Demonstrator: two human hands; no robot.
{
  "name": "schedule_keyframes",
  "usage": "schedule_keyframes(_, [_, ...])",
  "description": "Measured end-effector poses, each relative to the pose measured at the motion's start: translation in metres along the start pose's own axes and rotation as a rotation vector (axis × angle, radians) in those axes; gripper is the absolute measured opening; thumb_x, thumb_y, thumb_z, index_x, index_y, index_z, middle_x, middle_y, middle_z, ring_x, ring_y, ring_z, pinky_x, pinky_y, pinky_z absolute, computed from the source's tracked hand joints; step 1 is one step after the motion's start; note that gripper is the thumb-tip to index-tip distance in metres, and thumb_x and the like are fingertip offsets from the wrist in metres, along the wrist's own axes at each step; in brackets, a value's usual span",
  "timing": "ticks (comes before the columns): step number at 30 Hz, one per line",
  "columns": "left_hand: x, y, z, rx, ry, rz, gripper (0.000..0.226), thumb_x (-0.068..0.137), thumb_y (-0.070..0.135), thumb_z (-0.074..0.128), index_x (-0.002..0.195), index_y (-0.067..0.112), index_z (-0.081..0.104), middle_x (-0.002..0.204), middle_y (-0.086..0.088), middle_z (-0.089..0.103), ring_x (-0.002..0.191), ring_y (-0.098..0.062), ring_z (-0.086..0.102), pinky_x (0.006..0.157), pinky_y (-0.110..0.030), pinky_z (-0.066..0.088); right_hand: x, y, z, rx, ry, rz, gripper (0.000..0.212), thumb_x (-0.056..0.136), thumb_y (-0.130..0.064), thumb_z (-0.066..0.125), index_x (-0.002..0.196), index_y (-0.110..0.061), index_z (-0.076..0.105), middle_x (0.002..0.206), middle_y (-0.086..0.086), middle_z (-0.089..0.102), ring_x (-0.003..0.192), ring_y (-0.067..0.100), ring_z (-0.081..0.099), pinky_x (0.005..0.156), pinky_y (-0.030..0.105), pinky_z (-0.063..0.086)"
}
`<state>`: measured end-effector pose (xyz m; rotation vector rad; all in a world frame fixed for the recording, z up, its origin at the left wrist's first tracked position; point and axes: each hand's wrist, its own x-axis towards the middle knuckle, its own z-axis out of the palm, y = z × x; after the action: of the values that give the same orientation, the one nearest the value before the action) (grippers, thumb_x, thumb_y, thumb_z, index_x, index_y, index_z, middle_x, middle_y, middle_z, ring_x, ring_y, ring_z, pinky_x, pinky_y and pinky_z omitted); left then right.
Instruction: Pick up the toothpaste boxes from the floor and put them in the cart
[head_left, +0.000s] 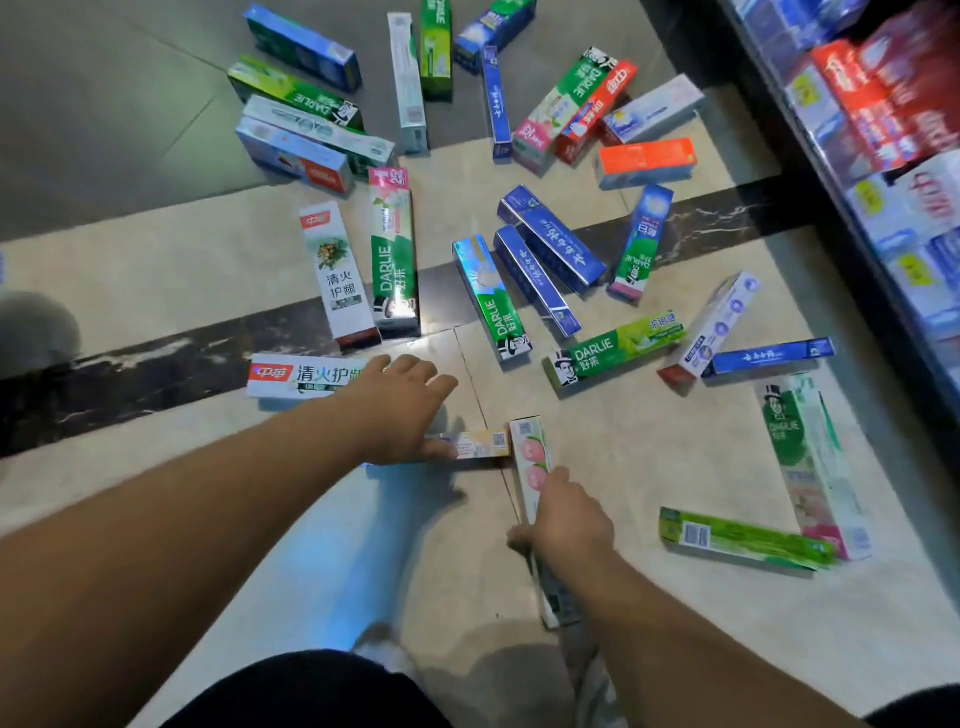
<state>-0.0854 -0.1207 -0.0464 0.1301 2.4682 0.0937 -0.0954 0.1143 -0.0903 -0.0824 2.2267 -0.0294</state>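
Toothpaste boxes (613, 358) were scattered all over the tiled floor (649, 457), most of them toward its far side, next to the stocked shelf (883, 156) on the right. Left hand (400, 410) was pinching a small pale box (480, 444) lying flat. Right hand (563, 519) had its fingers curled round a white box with pink circles (530, 457), just touching the pale one's end.
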Motion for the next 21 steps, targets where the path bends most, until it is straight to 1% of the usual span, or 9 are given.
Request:
schedule_keyframes(3, [0.002,0.001,0.005,-0.004,0.017,0.000,0.086,0.087,0.074,0.044,0.152,0.020,0.025,0.152,-0.010,0.036,0.140,-0.031,0.032,0.117,-0.048,0.025,0.004,0.003,-0.007,0.005,-0.011,0.009,0.063,0.071,-0.031,0.083,0.120,-0.011,0.049,0.114,0.006,0.061,0.106,0.026,0.062,0.076,0.031,0.049])
schedule_keyframes(5, [0.003,0.003,0.008,-0.010,0.019,0.001,0.086,0.087,0.073,0.047,0.151,0.019,0.026,0.152,-0.010,0.037,0.139,-0.031,0.033,0.117,-0.047,0.026,0.007,0.007,-0.026,0.037,-0.074,0.021,0.058,0.068,-0.026,0.086,0.115,-0.008,0.057,0.105,0.008,0.064,0.097,0.027,0.066,0.069,0.029,0.053])
schedule_keyframes(8, [0.006,0.008,0.013,-0.027,0.022,0.010,0.085,0.086,0.070,0.052,0.149,0.018,0.030,0.147,-0.010,0.042,0.134,-0.031,0.039,0.112,-0.046,0.033,0.005,0.017,-0.076,0.302,-0.238,0.044,0.042,0.070,-0.013,0.088,0.103,-0.001,0.064,0.091,0.014,0.072,0.075,0.030,0.071,0.050,0.031,0.056])
schedule_keyframes(9, [0.008,0.010,0.015,-0.034,0.029,0.015,0.084,0.085,0.068,0.055,0.148,0.017,0.031,0.145,-0.011,0.044,0.131,-0.030,0.042,0.110,-0.045,0.036,0.002,0.020,-0.093,0.382,-0.283,0.034,0.033,0.074,-0.009,0.085,0.100,-0.001,0.064,0.085,0.014,0.073,0.070,0.030,0.072,0.049,0.032,0.057])
schedule_keyframes(10, [0.011,0.013,0.017,-0.044,0.031,0.020,0.084,0.085,0.066,0.059,0.147,0.017,0.033,0.143,-0.011,0.046,0.129,-0.029,0.044,0.108,-0.044,0.039,0.000,0.023,-0.111,0.431,-0.305,0.007,0.027,0.077,-0.007,0.082,0.098,-0.003,0.064,0.083,0.014,0.075,0.069,0.030,0.073,0.052,0.033,0.058])
schedule_keyframes(12, [0.017,0.020,0.020,-0.066,0.009,0.027,0.082,0.083,0.061,0.066,0.144,0.016,0.035,0.138,-0.010,0.049,0.125,-0.028,0.047,0.103,-0.042,0.043,-0.001,0.029,-0.140,0.514,-0.297,-0.056,0.026,0.079,-0.006,0.080,0.099,-0.008,0.065,0.089,0.012,0.077,0.076,0.030,0.075,0.064,0.038,0.061])
schedule_keyframes(14, [0.022,0.028,0.028,-0.071,-0.037,0.021,0.078,0.081,0.054,0.072,0.140,0.016,0.037,0.133,-0.009,0.051,0.121,-0.028,0.051,0.098,-0.041,0.046,0.000,0.034,-0.161,0.598,-0.289,-0.101,0.031,0.079,-0.005,0.079,0.105,-0.010,0.065,0.097,0.012,0.077,0.086,0.033,0.075,0.077,0.044,0.060])
schedule_keyframes(17, [0.025,0.035,0.041,0.026,-0.073,-0.029,0.065,0.084,0.038,0.074,0.134,0.017,0.039,0.125,-0.008,0.055,0.114,-0.028,0.055,0.086,-0.040,0.050,0.000,0.041,-0.181,0.676,-0.296,-0.140,0.038,0.081,-0.005,0.076,0.116,-0.009,0.063,0.105,0.014,0.075,0.100,0.039,0.071,0.093,0.052,0.055])
schedule_keyframes(21, [0.023,0.039,0.054,0.106,-0.093,-0.095,0.048,0.091,0.017,0.065,0.132,0.012,0.040,0.122,-0.011,0.057,0.108,-0.030,0.061,0.080,-0.040,0.052,0.002,0.050,-0.191,0.696,-0.284,-0.146,0.042,0.080,-0.003,0.075,0.119,-0.007,0.059,0.106,0.015,0.075,0.101,0.040,0.070,0.094,0.053,0.054])
